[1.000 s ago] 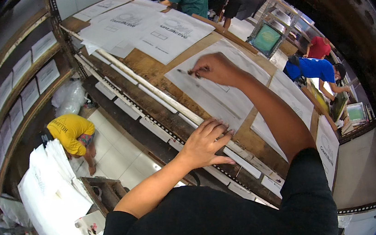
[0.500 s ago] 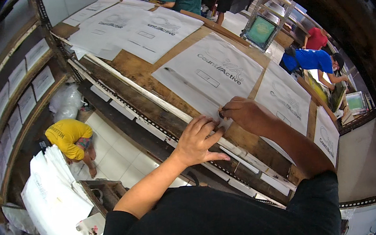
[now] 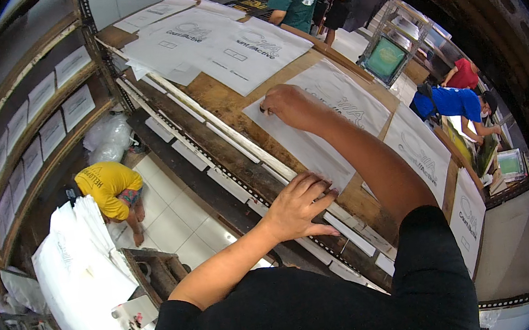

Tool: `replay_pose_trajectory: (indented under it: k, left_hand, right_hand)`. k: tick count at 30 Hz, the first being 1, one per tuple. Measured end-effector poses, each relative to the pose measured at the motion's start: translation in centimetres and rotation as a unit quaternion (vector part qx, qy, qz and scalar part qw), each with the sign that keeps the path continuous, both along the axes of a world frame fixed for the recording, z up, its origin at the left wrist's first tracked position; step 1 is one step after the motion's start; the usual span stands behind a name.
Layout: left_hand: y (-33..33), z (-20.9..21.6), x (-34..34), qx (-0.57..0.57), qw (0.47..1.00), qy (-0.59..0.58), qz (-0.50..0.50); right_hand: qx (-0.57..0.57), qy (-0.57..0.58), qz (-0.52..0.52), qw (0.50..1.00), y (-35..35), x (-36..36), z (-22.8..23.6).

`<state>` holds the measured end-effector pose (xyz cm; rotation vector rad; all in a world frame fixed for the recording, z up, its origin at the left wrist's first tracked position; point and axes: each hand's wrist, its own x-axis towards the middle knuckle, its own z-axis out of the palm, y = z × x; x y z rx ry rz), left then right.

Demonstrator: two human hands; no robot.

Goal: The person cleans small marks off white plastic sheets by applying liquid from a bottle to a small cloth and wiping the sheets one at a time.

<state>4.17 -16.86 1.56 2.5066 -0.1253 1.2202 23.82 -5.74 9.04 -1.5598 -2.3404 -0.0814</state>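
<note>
Near the centre of the frame, the left hand spreads its fingers beside the near end of 1 printed sheet, gripping nothing visible; slightly higher, the right hand curls its fingers over the sheet's left corner, contents indiscernible.

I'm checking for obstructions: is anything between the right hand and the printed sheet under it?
Apart from a small dark object in the right hand, nothing visible stands between hand and printed sheet, though the hand hides what is directly beneath. The left hand is by the sheet's near corner.
</note>
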Motion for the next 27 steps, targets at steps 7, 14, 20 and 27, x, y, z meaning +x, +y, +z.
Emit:
replay_pose_trajectory:
  k: [7,14,20,27]
  left_hand:
    - [-0.1,0.2,0.2,-0.002,1.0,-0.009,-0.001]
    - [-0.1,-0.4,0.3,-0.006,1.0,-0.008,0.012]
    - [-0.5,-0.7,0.8,0.001,0.999,-0.024,0.031]
    - [-0.5,-0.8,0.7,-0.001,0.999,-0.019,0.029]
  right_hand:
    - [-0.018,0.109,0.009,0.994,0.1,1.3,2.1]
    - [-0.21,0.271,-0.128,0.931,-10.4,3.4,5.9]
    - [-0.298,0.421,-0.174,0.839,-19.0,4.5,4.5]
    - [-0.289,0.418,-0.241,0.827,-20.6,2.9,3.1]
